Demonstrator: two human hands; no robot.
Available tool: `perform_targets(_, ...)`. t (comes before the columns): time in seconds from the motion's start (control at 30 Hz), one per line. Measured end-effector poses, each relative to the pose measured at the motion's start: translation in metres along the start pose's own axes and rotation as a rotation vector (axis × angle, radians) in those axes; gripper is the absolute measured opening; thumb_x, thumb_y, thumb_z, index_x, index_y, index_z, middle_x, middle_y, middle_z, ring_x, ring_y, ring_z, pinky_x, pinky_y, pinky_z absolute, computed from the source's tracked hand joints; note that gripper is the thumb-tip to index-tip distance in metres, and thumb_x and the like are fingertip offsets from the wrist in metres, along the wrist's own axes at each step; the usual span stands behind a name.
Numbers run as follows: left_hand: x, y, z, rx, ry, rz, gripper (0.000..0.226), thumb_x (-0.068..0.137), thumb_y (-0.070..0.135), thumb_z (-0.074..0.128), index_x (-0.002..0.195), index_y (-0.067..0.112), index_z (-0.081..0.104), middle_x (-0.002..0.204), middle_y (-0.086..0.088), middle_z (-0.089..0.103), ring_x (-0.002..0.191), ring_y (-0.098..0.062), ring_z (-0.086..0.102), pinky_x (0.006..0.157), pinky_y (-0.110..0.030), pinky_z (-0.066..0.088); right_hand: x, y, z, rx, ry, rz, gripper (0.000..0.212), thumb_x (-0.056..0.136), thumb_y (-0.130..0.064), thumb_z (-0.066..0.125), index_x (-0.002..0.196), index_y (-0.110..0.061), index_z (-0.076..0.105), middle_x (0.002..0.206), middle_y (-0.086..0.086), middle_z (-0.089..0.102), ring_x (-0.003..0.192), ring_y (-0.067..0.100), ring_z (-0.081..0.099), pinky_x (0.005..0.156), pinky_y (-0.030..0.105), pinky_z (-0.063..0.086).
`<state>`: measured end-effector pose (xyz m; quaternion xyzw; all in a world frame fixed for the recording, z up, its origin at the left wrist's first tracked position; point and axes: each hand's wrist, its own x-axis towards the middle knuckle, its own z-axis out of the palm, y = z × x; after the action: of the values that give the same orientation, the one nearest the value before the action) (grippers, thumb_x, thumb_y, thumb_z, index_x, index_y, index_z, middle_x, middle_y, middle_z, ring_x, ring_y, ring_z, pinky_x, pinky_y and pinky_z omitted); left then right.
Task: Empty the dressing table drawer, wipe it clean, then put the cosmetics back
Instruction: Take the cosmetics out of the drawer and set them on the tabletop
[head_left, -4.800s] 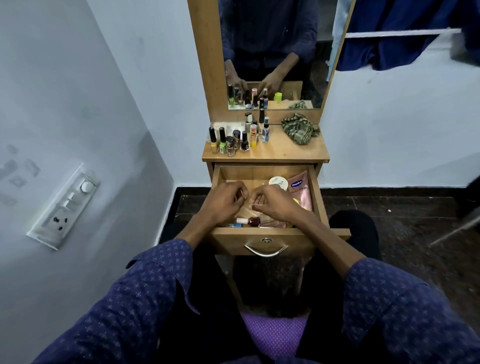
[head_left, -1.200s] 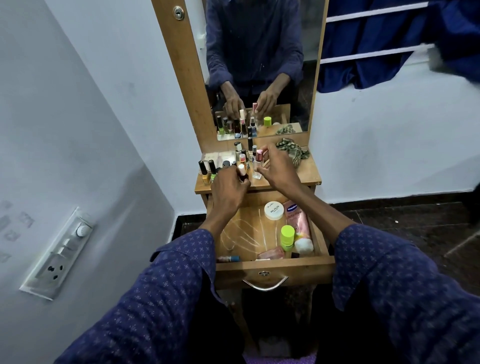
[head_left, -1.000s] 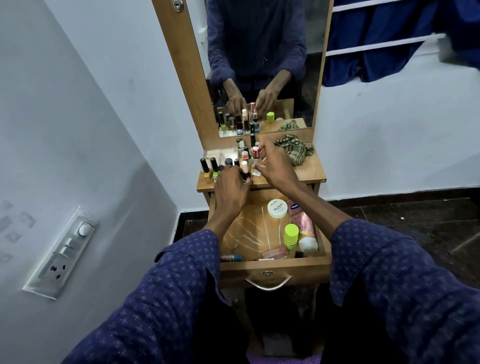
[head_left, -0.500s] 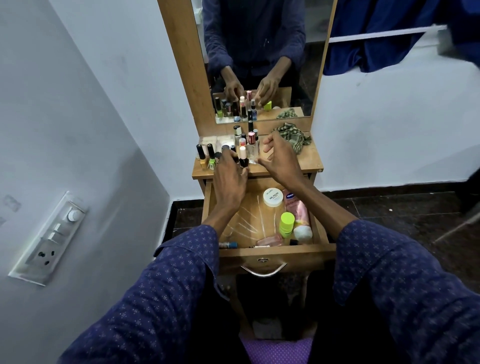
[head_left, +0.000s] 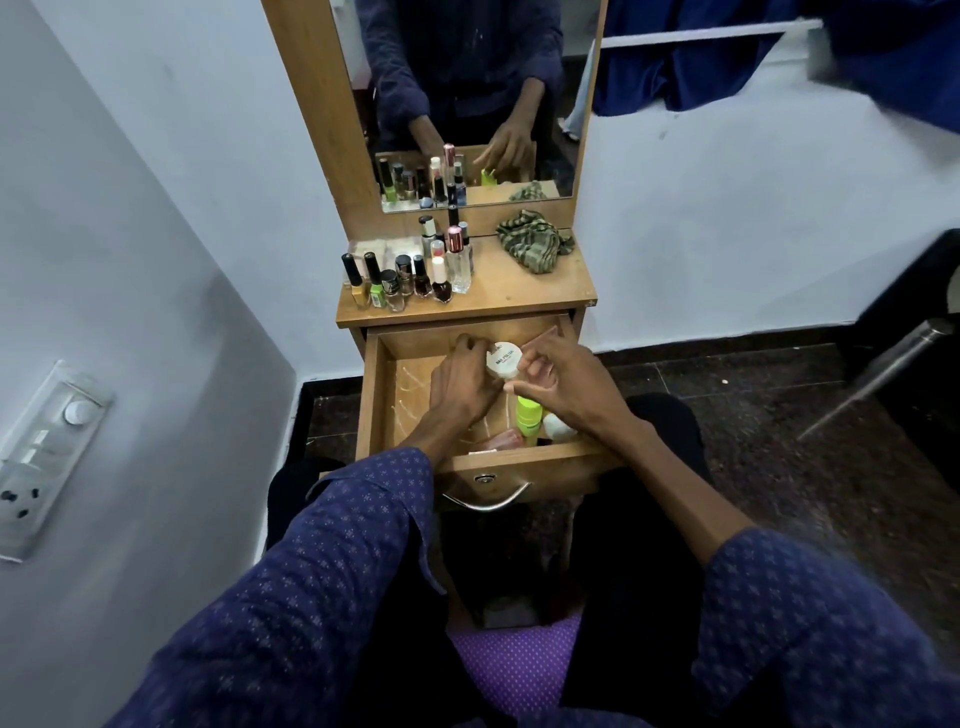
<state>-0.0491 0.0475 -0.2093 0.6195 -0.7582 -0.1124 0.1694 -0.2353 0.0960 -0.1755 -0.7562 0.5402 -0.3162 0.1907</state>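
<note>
Your left hand (head_left: 462, 382) was in the open wooden drawer (head_left: 372, 395), fingers curled round the small round white jar (head_left: 504, 359), whose lid read "NAIL POLISH" in dark print. Your right hand (head_left: 563, 382) was just right of it, thumb and fingertips pinching the jar's right rim, so both hands gripped the one jar. Under your right hand stood a lime-green plastic capped bottle (head_left: 528, 415), with a white rounded cap (head_left: 558, 427) near its right side and a pale pink piece (head_left: 501, 441) at the near wall; its shape was unclear. Pale scratch lines marked the drawer's floor. On the far wooden tabletop (head_left: 524, 291), glass nail polish bottles (head_left: 395, 283) with black caps clustered left, and a crumpled green checked cloth (head_left: 535, 247) lay right.
</note>
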Motion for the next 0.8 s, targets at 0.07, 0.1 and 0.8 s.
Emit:
perform_targets(0.07,0.004,0.001,0.002,0.000,-0.006,-0.025,0.061,0.085,0.038,0.081,0.139,0.020,0.058,0.139,-0.010,0.056,0.118,-0.031,0.062,0.086,-0.042,0.054,-0.007,0.003,0.003,-0.022,-0.029,-0.003,0.036,0.077,-0.054,0.084,0.097,-0.030,0.066,0.096,-0.015,0.064,0.086,0.005,0.060,0.074,0.030,0.053)
perform_targets(0.1,0.006,0.002,0.002,0.004,-0.012,-0.027,0.061,0.085,0.039,0.081,0.138,0.020,0.058,0.138,-0.011,0.057,0.119,-0.032,0.061,0.086,-0.043,0.054,-0.009,0.004,0.004,-0.039,-0.047,-0.003,0.036,0.076,-0.052,0.085,0.098,-0.029,0.067,0.100,-0.012,0.065,0.090,0.007,0.060,0.076,0.031,0.053)
perform_targets(0.8,0.015,0.013,0.013,-0.154,-0.039,-0.125,0.061,0.079,0.040,0.088,0.127,0.018,0.058,0.135,-0.011,0.059,0.113,-0.033,0.064,0.086,-0.044,0.057,-0.017,0.008,0.010,-0.074,-0.108,0.053,0.035,0.073,-0.034,0.082,0.101,-0.030,0.063,0.109,-0.008,0.066,0.098,0.013,0.059,0.083,0.043,0.055)
